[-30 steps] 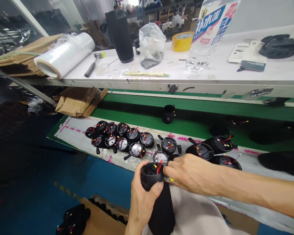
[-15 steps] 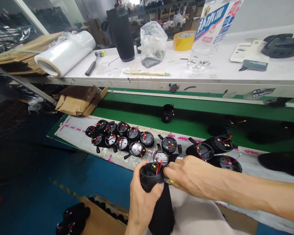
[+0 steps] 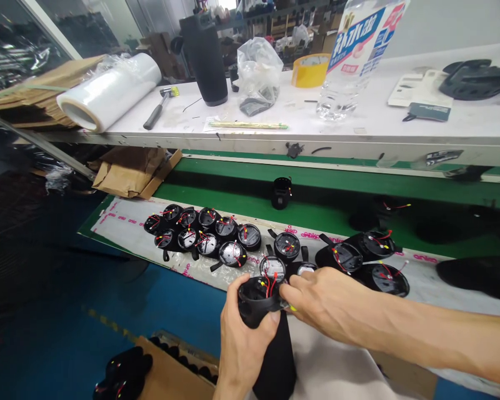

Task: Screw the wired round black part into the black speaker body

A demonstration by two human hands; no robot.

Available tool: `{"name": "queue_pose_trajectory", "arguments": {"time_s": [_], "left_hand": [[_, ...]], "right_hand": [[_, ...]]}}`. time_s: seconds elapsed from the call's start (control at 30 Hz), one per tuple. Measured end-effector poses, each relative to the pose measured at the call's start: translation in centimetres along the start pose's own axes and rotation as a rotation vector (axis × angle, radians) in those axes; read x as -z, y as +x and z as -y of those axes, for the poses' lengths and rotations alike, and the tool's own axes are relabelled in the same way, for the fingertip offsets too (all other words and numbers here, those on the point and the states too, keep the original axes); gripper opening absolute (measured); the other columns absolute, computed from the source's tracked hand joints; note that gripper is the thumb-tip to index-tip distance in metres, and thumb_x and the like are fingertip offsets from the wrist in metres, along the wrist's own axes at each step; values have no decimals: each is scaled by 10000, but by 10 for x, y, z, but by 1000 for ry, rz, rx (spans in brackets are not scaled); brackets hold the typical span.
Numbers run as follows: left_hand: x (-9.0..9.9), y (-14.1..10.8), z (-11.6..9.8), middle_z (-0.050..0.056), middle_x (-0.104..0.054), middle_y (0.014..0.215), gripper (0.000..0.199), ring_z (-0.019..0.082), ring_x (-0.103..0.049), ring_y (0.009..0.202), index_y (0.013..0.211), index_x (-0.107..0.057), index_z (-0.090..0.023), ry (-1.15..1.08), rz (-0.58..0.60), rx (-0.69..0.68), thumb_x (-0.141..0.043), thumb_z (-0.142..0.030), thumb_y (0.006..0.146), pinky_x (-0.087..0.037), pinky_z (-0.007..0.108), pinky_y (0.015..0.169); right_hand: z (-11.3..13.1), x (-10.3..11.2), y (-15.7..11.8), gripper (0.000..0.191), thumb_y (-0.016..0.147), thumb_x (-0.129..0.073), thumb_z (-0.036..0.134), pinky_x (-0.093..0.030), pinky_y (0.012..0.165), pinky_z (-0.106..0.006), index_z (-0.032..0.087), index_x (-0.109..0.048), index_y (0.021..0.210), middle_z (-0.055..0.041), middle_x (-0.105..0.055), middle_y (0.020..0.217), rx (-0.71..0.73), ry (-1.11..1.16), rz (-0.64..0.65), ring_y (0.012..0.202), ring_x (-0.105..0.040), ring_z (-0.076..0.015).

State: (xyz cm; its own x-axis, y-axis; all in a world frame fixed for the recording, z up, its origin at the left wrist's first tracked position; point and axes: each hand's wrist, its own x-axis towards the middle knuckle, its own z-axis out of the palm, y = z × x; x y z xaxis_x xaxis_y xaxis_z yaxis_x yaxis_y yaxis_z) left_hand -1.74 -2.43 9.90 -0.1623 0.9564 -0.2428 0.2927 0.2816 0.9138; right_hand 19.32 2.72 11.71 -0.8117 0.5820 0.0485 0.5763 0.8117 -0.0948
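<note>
Cool, bright light from above washes the white shelf [image 3: 179, 116], leaving the green surface [image 3: 191, 189] beneath in deep shadow toward the right. Glare runs along the plastic roll [image 3: 116, 89] and the clear bottle [image 3: 341, 99]. The left hand [image 3: 245, 336] and right hand [image 3: 316, 297] are evenly lit. Wide-angle stretching warps the edges (the left is murkiest), where the dark clutter [image 3: 14, 211] seems too blurred to identify.

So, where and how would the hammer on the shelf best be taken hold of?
Probably by the handle, from above at the front of the shelf: the hammer lies flat, its slim handle towards the person, its head farther back.
</note>
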Motion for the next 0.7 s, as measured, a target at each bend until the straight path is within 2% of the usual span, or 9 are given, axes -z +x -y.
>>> {"name": "queue_pose_trajectory", "arguments": {"time_s": [0.17,0.4,0.53,0.7], "left_hand": [[1,1,7,80,-752,1237,653,317,-691,1140,1334,-601,-249,26,14,-28,-787,-518,768,-517,457,1012],[-4,-3,-4,79,-757,1209,637,311,-695,1121,1299,-624,-237,-9,-43,-9,-779,-522,751,-519,454,1016],[-7,-4,-5,86,-760,1182,631,317,-700,1091,1271,-648,-229,-8,-88,-9,-789,-531,736,-527,456,996],[-6,-3,-4,90,-752,1211,637,320,-691,1119,1295,-634,-226,10,-73,-16,-774,-520,748,-519,467,1018]], "right_hand": [[5,4,-1,219,901,-727,183,-178,505,-370,232,-522,962,12,-629,776,-27,-18,-1,583,-570,-197],[8,1,-5,322,807,-772,142,-128,493,-382,239,-511,969,26,-602,759,-28,-74,-18,551,-532,-193],[7,-3,-5,301,829,-750,165,-106,497,-376,242,-495,970,20,-601,749,-42,-90,-54,548,-524,-194],[8,-5,-7,329,809,-756,169,-113,497,-368,240,-489,988,20,-597,755,-51,-87,-72,557,-526,-196]]}}
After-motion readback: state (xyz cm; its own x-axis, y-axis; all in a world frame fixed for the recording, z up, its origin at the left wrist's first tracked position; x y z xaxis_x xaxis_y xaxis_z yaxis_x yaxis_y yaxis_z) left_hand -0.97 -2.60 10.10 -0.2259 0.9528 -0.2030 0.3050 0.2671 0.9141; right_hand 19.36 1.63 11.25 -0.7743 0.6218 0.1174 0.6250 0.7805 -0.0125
